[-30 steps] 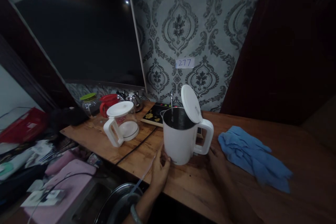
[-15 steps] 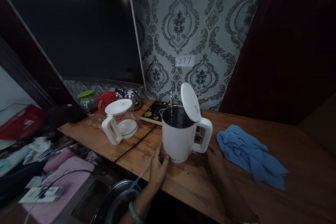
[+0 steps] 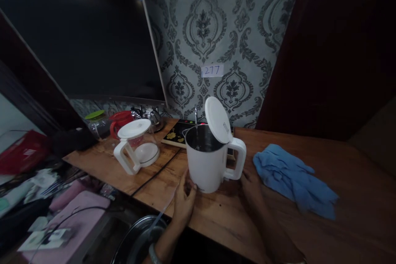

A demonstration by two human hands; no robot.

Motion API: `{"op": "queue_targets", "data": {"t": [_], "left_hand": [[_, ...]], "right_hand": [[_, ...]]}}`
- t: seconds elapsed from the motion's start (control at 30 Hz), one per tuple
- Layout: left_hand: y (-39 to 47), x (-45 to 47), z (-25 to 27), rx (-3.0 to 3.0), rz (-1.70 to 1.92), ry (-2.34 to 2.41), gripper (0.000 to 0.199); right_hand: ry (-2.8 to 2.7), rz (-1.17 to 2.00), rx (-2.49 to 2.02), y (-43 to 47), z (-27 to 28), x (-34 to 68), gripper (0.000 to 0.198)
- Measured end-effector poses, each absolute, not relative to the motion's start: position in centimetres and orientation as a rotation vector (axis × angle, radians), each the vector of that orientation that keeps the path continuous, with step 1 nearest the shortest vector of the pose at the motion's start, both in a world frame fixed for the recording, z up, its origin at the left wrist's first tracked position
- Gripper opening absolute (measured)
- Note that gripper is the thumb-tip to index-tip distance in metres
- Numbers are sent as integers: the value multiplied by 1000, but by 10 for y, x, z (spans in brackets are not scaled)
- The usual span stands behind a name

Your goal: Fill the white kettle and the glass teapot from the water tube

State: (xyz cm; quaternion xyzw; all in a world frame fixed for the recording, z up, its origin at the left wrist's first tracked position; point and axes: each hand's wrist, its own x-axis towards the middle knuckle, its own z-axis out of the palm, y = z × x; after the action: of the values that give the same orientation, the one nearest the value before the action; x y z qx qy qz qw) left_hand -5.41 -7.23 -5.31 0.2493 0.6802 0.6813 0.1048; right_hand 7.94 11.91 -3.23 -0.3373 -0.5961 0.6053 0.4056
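A white electric kettle [image 3: 206, 169] stands upright on the wooden counter, its white lid [image 3: 217, 119] swung open and its handle to the right. The curled fingers of my left hand [image 3: 185, 198] rest against the kettle's lower left side. My right hand [image 3: 251, 185] is low beside the handle, its fingers partly hidden in shadow behind it. A thin metal spout [image 3: 196, 113] rises behind the kettle, with water falling from it into the dark interior. Behind the kettle sits a black tea stove panel [image 3: 175, 133] with gold flowers.
A crumpled blue cloth [image 3: 293, 179] lies right. Leftward stand a glass pot with white lid [image 3: 136, 130], a red-lidded jug [image 3: 120, 121], a green-lidded jar [image 3: 97, 121] and a metal teapot [image 3: 154, 117]. A clear tube [image 3: 163, 210] leads to a basin [image 3: 139, 235] below the counter edge.
The view has shifted slightly, moving everything a little to the left. Both hands keep their places by the kettle, and water still runs into it.
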Motion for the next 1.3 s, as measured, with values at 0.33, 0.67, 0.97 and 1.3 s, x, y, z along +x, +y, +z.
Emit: {"op": "queue_targets", "data": {"t": [0.33,0.67,0.97,1.3], "left_hand": [[-71,-53,-52,725,2005,1999,71],[-72,-52,-52,718,1994,1999,69],[-72,-52,-52,733,2016,1983,65],[-73,-51,-47,739,2006,2002,68]], "right_hand": [[-1453,1615,-877,116,-34,78,46],[-1446,1613,-885,113,-24,79,43],[-1459,1627,-873,114,-28,78,43],[-1454,1637,-865,111,-23,81,37]]}}
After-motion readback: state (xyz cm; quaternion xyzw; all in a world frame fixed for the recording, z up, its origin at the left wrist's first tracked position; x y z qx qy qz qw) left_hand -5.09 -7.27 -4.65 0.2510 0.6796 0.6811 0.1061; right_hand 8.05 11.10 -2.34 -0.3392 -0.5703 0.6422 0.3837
